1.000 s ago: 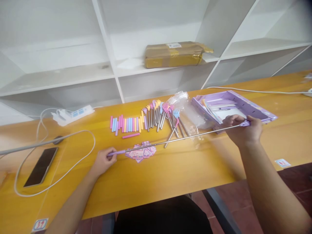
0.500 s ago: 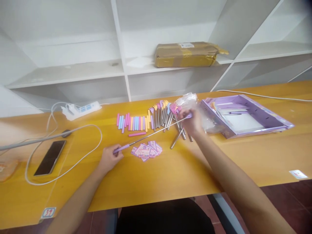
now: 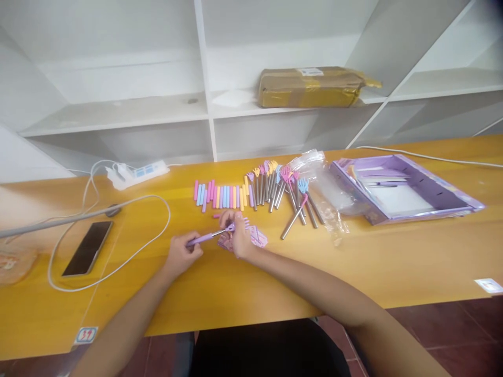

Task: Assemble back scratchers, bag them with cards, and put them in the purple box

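A telescopic back scratcher [image 3: 206, 238] with a purple handle and a purple hand-shaped head is held between my two hands, its metal rod mostly collapsed. My left hand [image 3: 183, 254] is closed round the handle end. At the other end, my right hand [image 3: 239, 235] grips the rod by the purple head. Under my right hand lies a pile of pink and purple printed cards [image 3: 257, 236], partly hidden. Behind are rows of coloured handle sleeves [image 3: 226, 197]. To their right lie several metal rods [image 3: 271, 188] with coloured hand-shaped heads.
A purple open box [image 3: 412, 204] with papers inside stands at right, beside clear plastic bags [image 3: 322, 178]. Left are a phone [image 3: 88, 248], looped cables and a power strip [image 3: 137, 174]. A taped carton [image 3: 310, 89] sits on the shelf behind the table.
My right hand has come left and down with the head, and the long rod has been collapsed to a short length. My left hand keeps its hold on the handle.
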